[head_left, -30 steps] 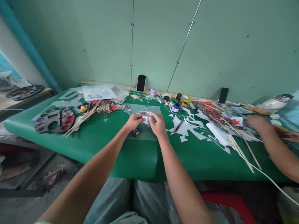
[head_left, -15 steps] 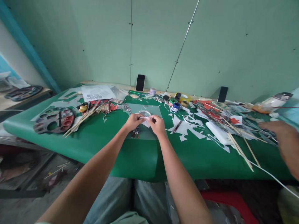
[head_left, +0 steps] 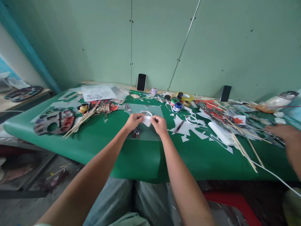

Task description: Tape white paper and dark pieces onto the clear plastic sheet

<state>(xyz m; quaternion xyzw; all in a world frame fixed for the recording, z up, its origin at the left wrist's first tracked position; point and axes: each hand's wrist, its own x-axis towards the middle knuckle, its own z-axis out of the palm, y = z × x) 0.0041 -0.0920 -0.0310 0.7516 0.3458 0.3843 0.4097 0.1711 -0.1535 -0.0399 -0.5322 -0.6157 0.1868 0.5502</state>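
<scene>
**White scrap pinched between our two hands over a green craft table**

White and thin, a small piece of paper or tape (head_left: 147, 120) sits between our two hands, just above the table. Our left hand (head_left: 133, 121) curls its fingers closed on the scrap's left edge; our right hand (head_left: 160, 124) pinches its right edge between thumb and fingertips. Both grips are closed tight on it, the hands nearly touching.

Just behind the scrap lies a clear round ring (head_left: 146, 113), resting on a translucent sheet (head_left: 147, 110) that lies flat under our hands. A small dark patterned cut-out (head_left: 136, 132) lies below our left hand.

Smooth green covering spans the table (head_left: 113, 147). To the left we see a round paint palette (head_left: 54, 120) with colourful wells, and a bundle of thin bamboo sticks (head_left: 81, 121). To the right lie white paper offcuts (head_left: 188, 128), small paint pots (head_left: 176, 107) and more sticks among red and patterned paper. A black phone (head_left: 141, 82) leans upright on the pale green wall behind.

At the far right edge another person's hand (head_left: 281, 131) rests on the clutter, well apart from ours.
</scene>
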